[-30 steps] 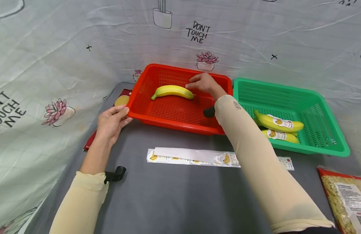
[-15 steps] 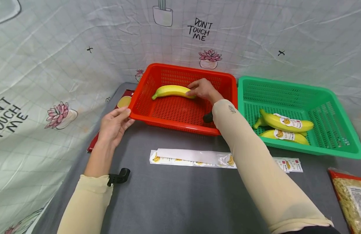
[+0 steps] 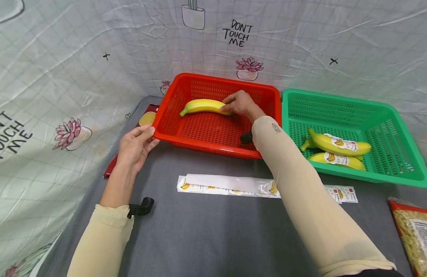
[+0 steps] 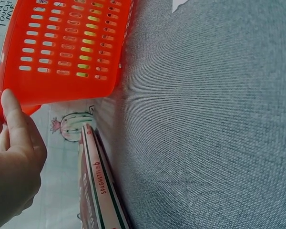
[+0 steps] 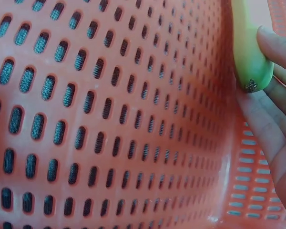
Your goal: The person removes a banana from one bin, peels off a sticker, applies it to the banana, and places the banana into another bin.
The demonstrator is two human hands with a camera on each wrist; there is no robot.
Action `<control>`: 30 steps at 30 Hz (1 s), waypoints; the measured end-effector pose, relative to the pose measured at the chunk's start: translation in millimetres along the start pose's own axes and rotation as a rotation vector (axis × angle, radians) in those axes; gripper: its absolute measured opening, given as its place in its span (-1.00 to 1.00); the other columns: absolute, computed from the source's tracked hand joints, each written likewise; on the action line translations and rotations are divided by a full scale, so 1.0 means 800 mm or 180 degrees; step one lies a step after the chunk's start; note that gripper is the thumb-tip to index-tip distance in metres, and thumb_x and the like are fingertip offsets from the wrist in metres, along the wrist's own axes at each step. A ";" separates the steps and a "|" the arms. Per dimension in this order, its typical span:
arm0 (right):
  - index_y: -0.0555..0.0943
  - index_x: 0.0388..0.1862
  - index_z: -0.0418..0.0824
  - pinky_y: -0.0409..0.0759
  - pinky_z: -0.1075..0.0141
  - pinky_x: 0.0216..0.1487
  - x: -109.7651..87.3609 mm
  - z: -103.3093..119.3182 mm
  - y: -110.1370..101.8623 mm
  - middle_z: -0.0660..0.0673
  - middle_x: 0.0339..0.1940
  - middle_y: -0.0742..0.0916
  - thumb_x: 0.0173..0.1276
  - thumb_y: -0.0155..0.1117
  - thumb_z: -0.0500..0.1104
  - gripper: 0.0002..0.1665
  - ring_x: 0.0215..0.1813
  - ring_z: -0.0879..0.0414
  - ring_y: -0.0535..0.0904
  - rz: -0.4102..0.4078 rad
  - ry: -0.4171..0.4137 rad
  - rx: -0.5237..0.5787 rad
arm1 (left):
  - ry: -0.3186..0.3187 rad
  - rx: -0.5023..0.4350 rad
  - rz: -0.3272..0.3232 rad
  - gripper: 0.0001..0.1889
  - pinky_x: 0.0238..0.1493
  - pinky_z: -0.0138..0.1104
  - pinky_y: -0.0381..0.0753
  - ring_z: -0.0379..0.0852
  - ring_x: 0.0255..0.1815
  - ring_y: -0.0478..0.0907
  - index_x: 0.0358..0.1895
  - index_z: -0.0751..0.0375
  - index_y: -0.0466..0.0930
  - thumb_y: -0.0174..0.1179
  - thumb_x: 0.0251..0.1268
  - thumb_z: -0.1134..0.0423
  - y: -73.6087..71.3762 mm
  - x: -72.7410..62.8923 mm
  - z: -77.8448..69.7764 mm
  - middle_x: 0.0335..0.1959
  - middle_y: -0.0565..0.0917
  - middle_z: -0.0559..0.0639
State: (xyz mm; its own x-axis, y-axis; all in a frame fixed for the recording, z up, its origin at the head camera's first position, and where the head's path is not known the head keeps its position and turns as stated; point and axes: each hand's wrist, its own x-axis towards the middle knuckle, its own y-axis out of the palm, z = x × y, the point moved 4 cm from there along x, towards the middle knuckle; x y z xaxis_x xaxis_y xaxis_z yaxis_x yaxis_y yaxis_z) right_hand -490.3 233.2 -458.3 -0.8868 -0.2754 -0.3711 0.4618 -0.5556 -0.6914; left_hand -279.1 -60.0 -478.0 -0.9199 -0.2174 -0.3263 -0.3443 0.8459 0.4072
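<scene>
My left hand [image 3: 136,148] pinches the front left corner of the red plastic basket [image 3: 213,144] between thumb and fingers; the left wrist view shows its fingers [image 4: 19,126] at the rim. Inside that basket lies a yellow banana [image 3: 203,105] with a greenish stem pointing left. My right hand [image 3: 241,104] reaches over the front rim and holds the banana's right end. In the right wrist view the thumb [image 5: 279,45] is on one side of the banana's tip [image 5: 252,71] and the fingers are on the other.
To the right stands a green basket [image 3: 389,179] with several labelled bananas [image 3: 341,144]. A strip of banana stickers [image 3: 227,184] lies in front, partly under my right forearm. A spaghetti pack [image 4: 97,176] lies by the left wall, and a bag of grain-like food [image 3: 412,227] at right.
My right hand has moved down and left from just beside the banana and taken its right end. The left hand keeps its hold on the basket corner. The view has shifted slightly.
</scene>
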 end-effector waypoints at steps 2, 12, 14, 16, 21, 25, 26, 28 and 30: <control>0.66 0.28 -0.09 0.53 0.18 0.38 -0.004 0.002 -0.003 -0.10 0.34 0.67 0.38 0.43 -0.03 -0.49 0.23 0.02 0.53 -0.0006 0.0005 0.0018 | -0.0011 0.0032 -0.0001 -0.73 -0.19 -0.45 0.73 -0.23 -0.27 0.66 0.03 0.10 0.65 0.39 0.30 0.22 0.001 0.003 -0.001 0.09 0.54 -0.04; 0.64 0.30 -0.10 0.59 0.28 0.30 -0.027 0.044 -0.037 -0.09 0.27 0.71 0.41 0.40 -0.02 -0.49 0.13 0.07 0.62 -0.0082 -0.0072 -0.0084 | -0.0031 0.0080 0.0017 -0.72 -0.21 -0.46 0.73 -0.21 -0.28 0.65 0.05 0.10 0.68 0.40 0.29 0.21 0.004 0.026 -0.015 0.09 0.54 -0.04; 0.65 0.30 -0.10 0.60 0.30 0.27 -0.034 0.052 -0.049 -0.09 0.26 0.72 0.40 0.40 -0.01 -0.48 0.09 0.09 0.63 -0.0139 -0.0125 -0.0103 | -0.0015 0.0144 0.0030 -0.72 -0.21 -0.47 0.72 -0.22 -0.27 0.66 0.04 0.09 0.69 0.39 0.29 0.20 0.005 0.032 -0.019 0.09 0.53 -0.04; 0.64 0.31 -0.09 0.61 0.32 0.25 -0.043 0.059 -0.059 -0.07 0.26 0.72 0.40 0.40 0.00 -0.47 0.08 0.11 0.63 -0.0187 -0.0157 -0.0107 | -0.0036 0.0150 0.0052 -0.73 -0.22 -0.47 0.72 -0.22 -0.26 0.66 0.03 0.09 0.69 0.40 0.29 0.21 0.005 0.038 -0.021 0.09 0.53 -0.04; 0.67 0.27 -0.11 0.63 0.33 0.16 -0.067 0.066 -0.083 -0.07 0.23 0.74 0.37 0.44 0.01 -0.47 0.04 0.15 0.66 -0.0340 -0.0297 -0.0073 | -0.0104 0.0119 0.0117 -0.74 -0.24 -0.47 0.73 -0.22 -0.28 0.65 0.00 0.08 0.68 0.41 0.27 0.22 0.003 0.051 -0.025 0.08 0.52 -0.04; 0.69 0.24 -0.11 0.64 0.34 0.08 -0.097 0.062 -0.097 -0.06 0.25 0.73 0.36 0.44 0.04 -0.48 0.03 0.16 0.66 -0.0445 -0.0485 -0.0069 | -0.0142 0.0067 0.0115 -0.75 -0.26 -0.45 0.73 -0.21 -0.26 0.65 -0.03 0.08 0.70 0.44 0.24 0.22 0.000 0.062 -0.028 0.08 0.51 -0.04; 0.70 0.23 -0.12 0.64 0.33 0.06 -0.106 0.059 -0.100 -0.07 0.23 0.74 0.36 0.45 0.04 -0.49 0.01 0.16 0.66 -0.0476 -0.0546 -0.0053 | -0.0146 0.0082 0.0105 -0.75 -0.26 -0.45 0.73 -0.21 -0.25 0.64 -0.03 0.08 0.71 0.44 0.24 0.22 0.000 0.065 -0.029 0.08 0.52 -0.05; 0.71 0.19 -0.13 0.65 0.31 0.03 -0.130 0.048 -0.105 -0.10 0.17 0.76 0.36 0.44 0.04 -0.51 -0.02 0.15 0.66 -0.0528 -0.0657 -0.0014 | -0.0152 0.0094 0.0096 -0.74 -0.26 -0.45 0.73 -0.21 -0.26 0.64 -0.03 0.07 0.71 0.45 0.22 0.20 -0.001 0.068 -0.029 0.07 0.53 -0.05; 0.72 0.16 -0.14 0.65 0.29 -0.02 -0.161 0.031 -0.106 -0.13 0.06 0.78 0.36 0.44 0.03 -0.54 -0.07 0.13 0.67 -0.0577 -0.0735 0.0041 | -0.0152 0.0105 0.0095 -0.73 -0.27 -0.46 0.73 -0.21 -0.27 0.64 -0.02 0.07 0.71 0.46 0.22 0.19 0.000 0.068 -0.027 0.06 0.53 -0.06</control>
State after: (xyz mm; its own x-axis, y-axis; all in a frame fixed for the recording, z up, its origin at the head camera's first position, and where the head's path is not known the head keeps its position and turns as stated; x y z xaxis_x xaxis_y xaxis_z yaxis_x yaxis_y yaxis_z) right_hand -415.9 296.0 -336.7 -0.9357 -0.3411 -0.0903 0.2966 -0.6215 -0.7251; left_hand -333.2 -82.3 -477.3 -0.9194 -0.1691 -0.3551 -0.3099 0.8675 0.3892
